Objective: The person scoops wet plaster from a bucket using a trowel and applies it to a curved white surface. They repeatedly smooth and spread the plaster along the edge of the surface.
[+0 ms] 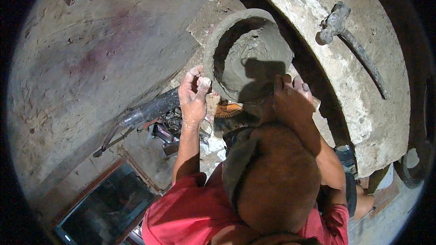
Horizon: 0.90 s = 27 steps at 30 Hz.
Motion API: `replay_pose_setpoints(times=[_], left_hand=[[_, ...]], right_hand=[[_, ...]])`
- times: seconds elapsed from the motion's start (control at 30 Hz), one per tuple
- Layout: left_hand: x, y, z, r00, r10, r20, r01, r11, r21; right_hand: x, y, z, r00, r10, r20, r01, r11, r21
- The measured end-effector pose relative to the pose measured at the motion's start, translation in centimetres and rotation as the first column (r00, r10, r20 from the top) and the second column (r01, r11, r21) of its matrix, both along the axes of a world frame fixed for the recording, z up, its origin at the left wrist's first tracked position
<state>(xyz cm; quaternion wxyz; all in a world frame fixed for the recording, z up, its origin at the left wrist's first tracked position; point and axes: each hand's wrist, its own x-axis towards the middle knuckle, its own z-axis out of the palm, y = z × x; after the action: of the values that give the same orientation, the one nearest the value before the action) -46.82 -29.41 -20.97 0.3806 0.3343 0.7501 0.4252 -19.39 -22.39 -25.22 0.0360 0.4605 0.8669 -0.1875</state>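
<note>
A round grey basin (211, 50) with a thick rim holds wet grey mortar (247, 54), heaped unevenly and partly in shadow. My left hand (194, 95), dusted pale, is at the basin's left rim. Its fingers curl in toward the thumb, and whatever lies between them is too small to make out. Close to the near right side of the rim is my right hand (290, 97), also with bent fingers. Shadow hides what this hand grips, though a small pale edge shows beside it.
A hammer (352, 45) lies on the pale concrete slab (331, 77) at the right, past a dark gap. On the left stands a broad grey surface (104, 41), with a black tube (156, 108) beside it. Loose clutter and a dark framed panel (106, 206) lie nearer.
</note>
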Motion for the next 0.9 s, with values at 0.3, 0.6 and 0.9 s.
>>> replay_pose_setpoints(times=[0.3,0.6,0.9], left_hand=[[1.5,0.1,0.6,0.995,-0.036,-0.095,0.030,0.998,-0.062],[-0.8,0.5,0.4,0.996,0.022,-0.081,-0.027,0.998,-0.055],[0.5,0.1,0.4,0.987,-0.078,-0.141,0.069,0.995,-0.073]], right_hand=[[0.2,0.1,0.3,0.969,-0.150,-0.197,0.145,0.989,-0.038],[2.5,1.1,0.3,0.974,-0.216,0.071,0.200,0.963,0.182],[0.4,-0.2,-1.4,0.999,0.052,0.010,-0.053,0.945,0.324]])
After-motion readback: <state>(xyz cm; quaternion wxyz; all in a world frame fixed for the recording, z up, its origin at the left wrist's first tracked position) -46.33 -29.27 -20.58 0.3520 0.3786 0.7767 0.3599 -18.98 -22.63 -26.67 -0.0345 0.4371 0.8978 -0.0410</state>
